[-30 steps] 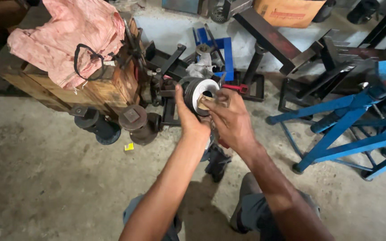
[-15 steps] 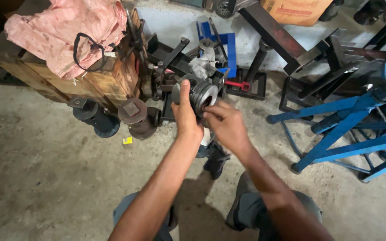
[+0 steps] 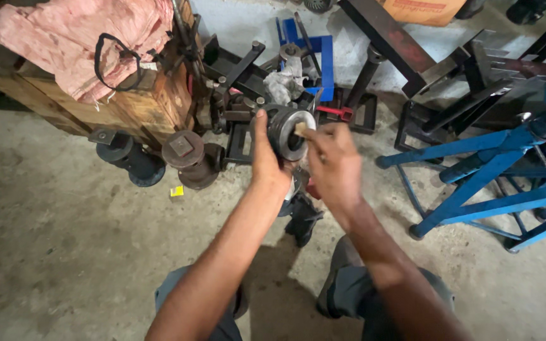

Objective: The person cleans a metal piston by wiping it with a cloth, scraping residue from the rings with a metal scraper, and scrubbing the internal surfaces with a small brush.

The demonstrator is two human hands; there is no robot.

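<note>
Concrete floor [image 3: 64, 252] — blue stands [image 3: 475, 183].

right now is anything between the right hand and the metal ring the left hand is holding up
Nothing visible. The left hand grips the metal ring from the side, and the right hand has its fingertips already at the ring's open face.

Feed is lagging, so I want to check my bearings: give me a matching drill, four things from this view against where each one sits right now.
Things:
1. round dark metal ring part with bright face
2. pink crumpled cloth
3. blue metal stand
4. small yellow scrap

Places:
A. on the concrete floor beside the rusty cylinders
B. draped over the wooden crate
C. held in the left hand, right hand at its face
D. far right of the view

Pairs: 1-C, 2-B, 3-D, 4-A
</note>
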